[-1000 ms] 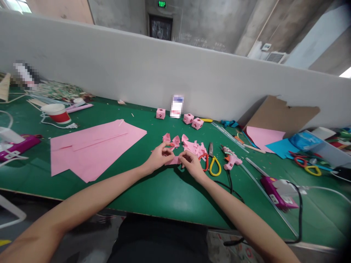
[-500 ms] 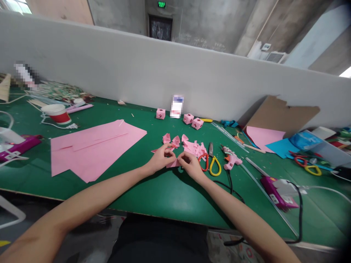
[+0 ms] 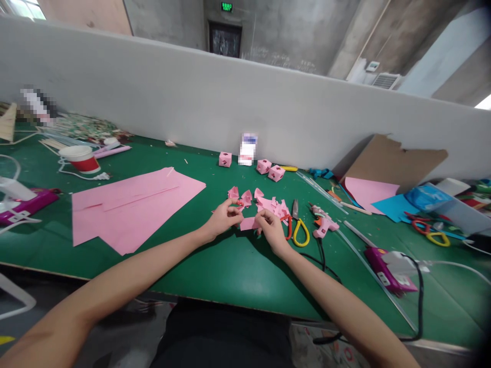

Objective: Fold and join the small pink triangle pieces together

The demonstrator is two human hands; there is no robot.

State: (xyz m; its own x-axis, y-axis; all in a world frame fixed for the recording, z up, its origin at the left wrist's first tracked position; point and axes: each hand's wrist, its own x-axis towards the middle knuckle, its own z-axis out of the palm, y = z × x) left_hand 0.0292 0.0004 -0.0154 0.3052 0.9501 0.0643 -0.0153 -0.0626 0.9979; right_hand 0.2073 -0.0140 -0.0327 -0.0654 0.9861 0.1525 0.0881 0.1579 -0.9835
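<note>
A small pink paper strip (image 3: 248,224) is stretched between my two hands, just above the green table. My left hand (image 3: 224,219) is closed in a pinch at the strip's left end. The right end sits between the thumb and fingers of my right hand (image 3: 270,230), which covers part of it. Right behind the hands lie small folded pink paper pieces (image 3: 246,197) and a heap of pink paper scraps (image 3: 274,206). Scissors (image 3: 301,231) with red and yellow handles lie beside my right hand, one handle partly hidden by it.
Several pink paper cubes (image 3: 225,159) stand near the grey partition (image 3: 172,97). Large pink sheets (image 3: 134,214) lie to the left, with a paper cup (image 3: 80,158) behind. On the right are a pink glue gun (image 3: 325,225), its black cable, and a purple power strip (image 3: 389,271).
My hands have moved apart a little, the right one rightwards and the left one slightly leftwards. More of the pink strip now shows between them.
</note>
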